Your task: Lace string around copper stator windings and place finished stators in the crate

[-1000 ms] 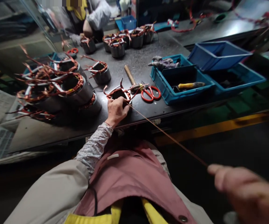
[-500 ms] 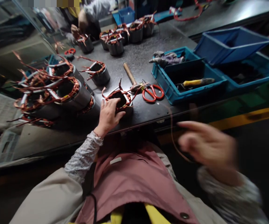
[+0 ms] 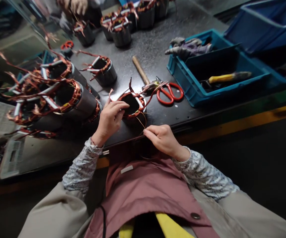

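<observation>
A motor stator [image 3: 134,114] with copper windings and white sleeves stands upright near the table's front edge. My left hand [image 3: 110,119] is at its left rim, fingers bent over the winding and thumb close beneath them; the fingertips partly hide the rim. Just in front of the stator, my right hand [image 3: 164,139] pinches a thin cord [image 3: 141,123] between thumb and forefinger. That cord runs up to the front of the winding. Red-handled scissors [image 3: 169,94] and a wooden-handled hammer [image 3: 141,70] lie right behind it.
Several stators [image 3: 71,96] crowd the left side, and one more stator [image 3: 105,74] stands apart behind. At right is a teal bin [image 3: 191,89] with gloves [image 3: 192,47] and a yellow-handled tool [image 3: 222,78]. A co-worker's hands [image 3: 77,6] work at the far side.
My right hand has come in from the far right to the stator's front, bringing the cord in its pinch. My left hand stays at the rim, its fingers drawn closer together.
</observation>
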Tool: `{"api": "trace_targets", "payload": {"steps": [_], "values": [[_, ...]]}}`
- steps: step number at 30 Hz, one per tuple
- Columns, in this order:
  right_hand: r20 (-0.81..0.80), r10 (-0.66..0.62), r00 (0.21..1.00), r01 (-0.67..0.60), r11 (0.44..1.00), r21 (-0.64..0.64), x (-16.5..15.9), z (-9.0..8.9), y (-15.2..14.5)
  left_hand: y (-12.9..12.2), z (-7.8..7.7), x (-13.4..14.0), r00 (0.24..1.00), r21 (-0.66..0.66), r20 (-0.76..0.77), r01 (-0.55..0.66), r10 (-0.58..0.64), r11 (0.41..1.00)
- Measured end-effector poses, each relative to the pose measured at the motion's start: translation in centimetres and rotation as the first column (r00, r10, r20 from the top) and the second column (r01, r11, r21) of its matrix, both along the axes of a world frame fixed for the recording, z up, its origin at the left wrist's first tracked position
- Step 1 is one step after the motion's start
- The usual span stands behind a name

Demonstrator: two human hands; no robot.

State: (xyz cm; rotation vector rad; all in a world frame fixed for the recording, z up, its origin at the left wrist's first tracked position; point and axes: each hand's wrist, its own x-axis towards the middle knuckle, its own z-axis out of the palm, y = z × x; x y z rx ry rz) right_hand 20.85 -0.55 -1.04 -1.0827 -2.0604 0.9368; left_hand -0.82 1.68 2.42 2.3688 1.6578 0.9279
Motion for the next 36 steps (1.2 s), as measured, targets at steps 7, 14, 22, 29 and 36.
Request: {"api": "trace_targets", "payload": {"steps": [7,14,22,29,36], "values": [[0.059,-0.034,0.998,0.036,0.999,-0.03,-0.9,-1.2,0.9,1.0,0.3,-0.2,0.997,-0.097,-0.026,0.072,-0.074,0.993],[0.054,-0.09,0.995,0.09,0.996,-0.003,-3.2,0.1,3.2,4.2,1.0,0.2,0.917,-0.384,-0.216,0.236,-0.335,0.893],[-0.166,-0.084,0.983,-0.027,0.819,-0.573,0.5,-2.1,1.5,2.0,4.6,-0.2,0.998,-0.293,0.022,0.07,-0.067,0.954],[-0.623,-0.046,0.781,0.047,0.999,-0.015,3.4,2.4,-2.1,-4.5,6.3,2.0,0.638,-0.381,0.768,0.384,0.056,0.841],[0.251,0.198,0.947,-0.312,0.746,0.589,2.8,4.5,-5.6,-6.1,3.0,5.7,0.845,-0.383,0.442,0.482,-0.302,0.788]]}}
